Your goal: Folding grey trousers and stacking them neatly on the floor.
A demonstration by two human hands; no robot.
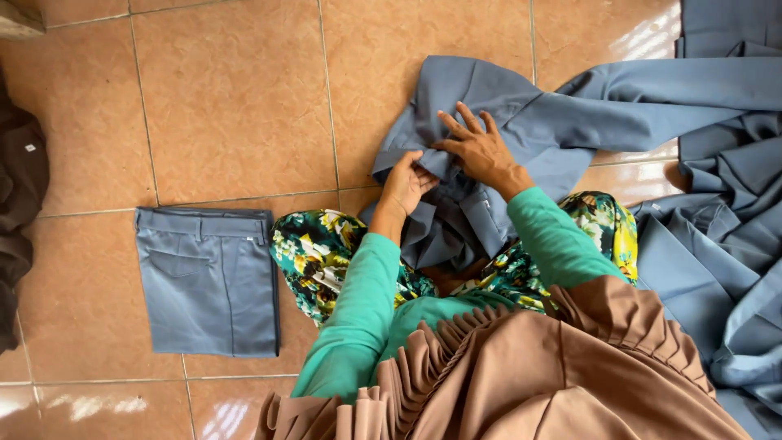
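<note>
Orange floor (236, 98): tiles under everything.
Grey trousers (521, 122): spread before your knees, legs running off right.
Right hand (481, 151): flat, open, pressing the cloth.
Left hand (407, 183): just beside it, grip pinching the trouser edge.

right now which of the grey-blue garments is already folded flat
The folded trousers lying alone on the tiles at the left. The garment under both hands is crumpled, and the pile at the right is loose.

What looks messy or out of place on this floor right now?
Nothing looks damaged. The loose grey garments sprawl crumpled at the right, unlike the folded grey trousers lying flat. The left hand and right hand press on a grey garment.
</note>
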